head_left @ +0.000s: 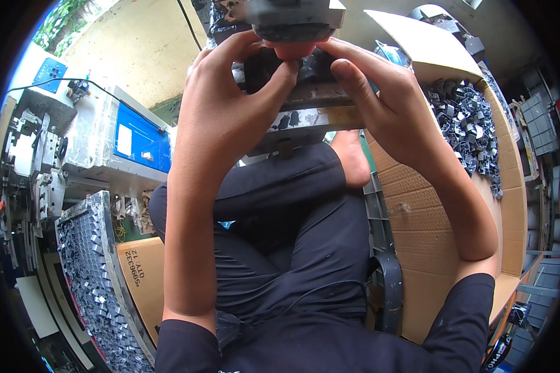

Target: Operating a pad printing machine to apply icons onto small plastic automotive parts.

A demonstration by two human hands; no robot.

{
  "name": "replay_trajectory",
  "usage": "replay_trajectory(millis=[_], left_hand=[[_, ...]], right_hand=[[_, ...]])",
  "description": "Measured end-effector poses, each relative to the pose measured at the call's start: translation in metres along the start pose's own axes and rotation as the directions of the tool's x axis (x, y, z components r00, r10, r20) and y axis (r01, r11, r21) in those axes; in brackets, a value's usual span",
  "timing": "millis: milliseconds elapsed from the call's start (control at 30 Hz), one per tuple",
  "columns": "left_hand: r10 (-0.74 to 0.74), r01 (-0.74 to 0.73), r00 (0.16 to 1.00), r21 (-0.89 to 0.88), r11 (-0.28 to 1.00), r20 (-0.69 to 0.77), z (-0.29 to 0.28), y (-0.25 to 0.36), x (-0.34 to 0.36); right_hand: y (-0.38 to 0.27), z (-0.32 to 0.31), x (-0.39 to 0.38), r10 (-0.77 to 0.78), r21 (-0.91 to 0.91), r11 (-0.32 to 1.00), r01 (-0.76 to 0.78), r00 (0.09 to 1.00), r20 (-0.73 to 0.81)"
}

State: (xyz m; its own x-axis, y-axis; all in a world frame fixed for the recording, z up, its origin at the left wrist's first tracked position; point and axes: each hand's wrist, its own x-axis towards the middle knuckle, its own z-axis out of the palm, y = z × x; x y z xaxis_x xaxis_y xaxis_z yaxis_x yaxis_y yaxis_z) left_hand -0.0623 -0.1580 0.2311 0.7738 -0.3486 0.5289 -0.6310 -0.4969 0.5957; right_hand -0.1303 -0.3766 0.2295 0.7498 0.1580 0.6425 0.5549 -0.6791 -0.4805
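Both my hands are raised at a machine, around a dark fixture (317, 69) beneath a reddish rubber pad (292, 50). My left hand (227, 93) curls around the fixture's left side, its thumb tip just below the pad. The ends of its other fingers are hidden behind the pad, and so is whatever they may hold. On the other side, my right hand (382, 84) reaches in with fingers stretched toward the pad and the thumb apart from them. No held part shows in it. A grey metal head (292, 17) carries the pad.
To the right stands a large open cardboard box (417, 242) with many small dark and silvery parts (463, 121). A tray of similar parts (96, 273) leans at the left beside a closed carton (142, 273). Farther left is a machine cabinet with a blue panel (144, 140).
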Motion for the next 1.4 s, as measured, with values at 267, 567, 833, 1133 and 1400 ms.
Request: replay_trajectory(millis=[267, 567, 833, 1133, 1400], left_hand=[[-0.007, 0.007, 0.999, 0.002, 1.000, -0.032, 0.0027, -0.0008, -0.0023], [-0.031, 0.031, 0.999, 0.024, 0.999, -0.030, 0.0020, -0.0006, -0.0031], [-0.032, 0.032, 0.999, -0.001, 0.999, -0.034, 0.0039, -0.0030, -0.0030], [-0.018, 0.018, 1.000, 0.009, 1.000, -0.025, 0.0023, -0.0019, -0.0027], [-0.007, 0.008, 1.000, 0.029, 1.000, -0.015, 0.0006, 0.0005, -0.0026]], right_hand=[[0.0021, 0.0005, -0.0006, -0.018, -0.015, 1.000, 0.017, 1.000, -0.011], [0.0008, -0.0002, -0.0007, 0.000, -0.022, 1.000, 0.000, 1.000, 0.003], [0.0001, -0.0004, -0.0003, 0.007, -0.017, 1.000, -0.007, 1.000, 0.010], [0.0004, -0.0006, 0.0004, -0.017, -0.048, 0.999, 0.017, 1.000, 0.005], [0.0011, -0.0004, 0.0003, -0.024, -0.056, 0.998, 0.024, 1.000, 0.002]])
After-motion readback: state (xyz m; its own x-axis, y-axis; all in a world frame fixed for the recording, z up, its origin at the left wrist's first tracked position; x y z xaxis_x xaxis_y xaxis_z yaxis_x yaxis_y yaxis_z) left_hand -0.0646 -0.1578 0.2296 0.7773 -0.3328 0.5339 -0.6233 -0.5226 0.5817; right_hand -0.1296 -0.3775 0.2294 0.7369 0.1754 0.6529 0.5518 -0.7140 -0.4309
